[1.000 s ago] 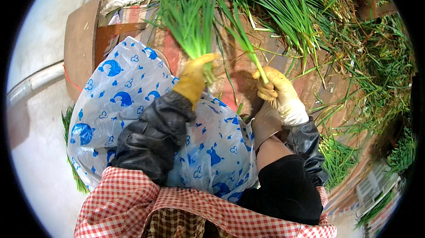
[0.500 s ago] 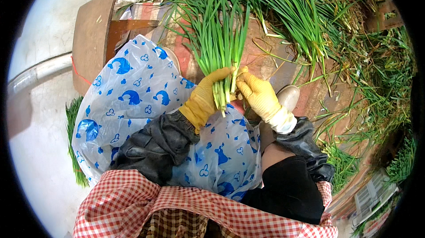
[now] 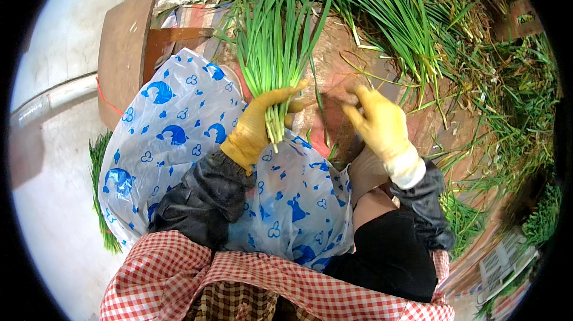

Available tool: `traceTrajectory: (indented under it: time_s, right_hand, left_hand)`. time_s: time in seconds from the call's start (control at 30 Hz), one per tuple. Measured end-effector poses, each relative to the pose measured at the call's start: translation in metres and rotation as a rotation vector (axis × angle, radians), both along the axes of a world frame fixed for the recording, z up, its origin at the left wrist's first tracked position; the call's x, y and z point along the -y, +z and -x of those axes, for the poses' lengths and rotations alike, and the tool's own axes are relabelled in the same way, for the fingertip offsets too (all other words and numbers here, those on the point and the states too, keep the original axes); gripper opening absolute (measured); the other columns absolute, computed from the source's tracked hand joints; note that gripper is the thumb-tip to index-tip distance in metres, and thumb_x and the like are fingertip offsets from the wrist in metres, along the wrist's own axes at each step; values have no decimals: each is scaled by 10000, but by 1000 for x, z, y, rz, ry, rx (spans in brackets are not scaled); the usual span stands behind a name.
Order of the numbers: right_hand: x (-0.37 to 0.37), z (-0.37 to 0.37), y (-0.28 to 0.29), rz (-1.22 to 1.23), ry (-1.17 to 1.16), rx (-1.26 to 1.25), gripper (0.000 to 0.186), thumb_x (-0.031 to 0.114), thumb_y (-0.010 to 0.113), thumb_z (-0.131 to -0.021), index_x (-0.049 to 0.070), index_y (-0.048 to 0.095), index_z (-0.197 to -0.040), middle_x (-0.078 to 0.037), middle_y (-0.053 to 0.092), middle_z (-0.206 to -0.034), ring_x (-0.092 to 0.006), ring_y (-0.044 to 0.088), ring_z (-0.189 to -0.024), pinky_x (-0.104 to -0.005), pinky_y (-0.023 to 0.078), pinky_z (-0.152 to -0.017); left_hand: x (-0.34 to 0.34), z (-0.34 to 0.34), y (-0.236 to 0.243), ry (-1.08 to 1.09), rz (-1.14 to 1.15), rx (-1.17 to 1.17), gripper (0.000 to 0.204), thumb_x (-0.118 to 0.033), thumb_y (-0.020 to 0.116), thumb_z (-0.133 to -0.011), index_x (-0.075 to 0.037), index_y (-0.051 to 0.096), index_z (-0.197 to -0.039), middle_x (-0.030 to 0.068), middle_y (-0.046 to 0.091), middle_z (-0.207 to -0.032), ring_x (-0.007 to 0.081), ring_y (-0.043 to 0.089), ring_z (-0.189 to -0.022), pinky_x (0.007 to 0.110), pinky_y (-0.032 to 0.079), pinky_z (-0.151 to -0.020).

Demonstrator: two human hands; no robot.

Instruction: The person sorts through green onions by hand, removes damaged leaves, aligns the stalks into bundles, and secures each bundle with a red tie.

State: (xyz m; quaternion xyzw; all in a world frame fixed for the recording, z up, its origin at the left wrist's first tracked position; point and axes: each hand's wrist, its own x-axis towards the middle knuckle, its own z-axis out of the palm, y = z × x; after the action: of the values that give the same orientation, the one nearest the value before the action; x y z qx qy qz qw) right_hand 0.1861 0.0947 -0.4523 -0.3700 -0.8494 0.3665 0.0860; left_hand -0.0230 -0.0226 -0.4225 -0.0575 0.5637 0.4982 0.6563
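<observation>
A bunch of green chives (image 3: pixel 273 52) hangs in my left hand (image 3: pixel 258 121), which wears a yellow glove. The fingers wrap round the lower stems, and the pale cut ends stick out below the palm. The leaves fan upward, away from me. To the right of the bunch, my right hand (image 3: pixel 379 121), also gloved in yellow, is apart from it with fingers and thumb spread. Its fingertips are blurred, and I see nothing held in them. A single loose chive leaf (image 3: pixel 322 112) shows between the two hands.
A clear plastic sheet with blue prints (image 3: pixel 173 130) covers my lap. Larger heaps of chives (image 3: pixel 394 22) lie ahead to the right, with scattered trimmings (image 3: pixel 507 106) farther right. A wooden board (image 3: pixel 122 52) stands at left, beside another chive bundle (image 3: pixel 101 190) on the floor.
My left hand has shifted slightly left and down with the chives. My right hand has left the stems and moved right, its fingers now apart. A leaf has come loose between them.
</observation>
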Motion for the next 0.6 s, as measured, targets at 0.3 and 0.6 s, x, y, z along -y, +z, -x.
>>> traceTrajectory:
  time_s: [0.3,0.6]
  right_hand:
    - [10,89,-38,439,191,-400,183,225,589,-823,97,592,-953,-130,642,-794,-334,634,-743,-410,508,-635]
    - [-79,-21,-116,295,-347,98,239,251,593,-835,78,609,-999,-137,676,-845,-254,598,-638,-359,472,-569]
  left_hand:
    - [11,-9,37,-251,65,-263,265,-195,598,-838,-38,578,-1050,104,631,-687,144,558,-502,242,435,-446]
    - [-9,-6,87,71,-318,183,340,-295,582,-873,-49,490,-1088,191,542,-1066,74,435,-437,201,335,-378]
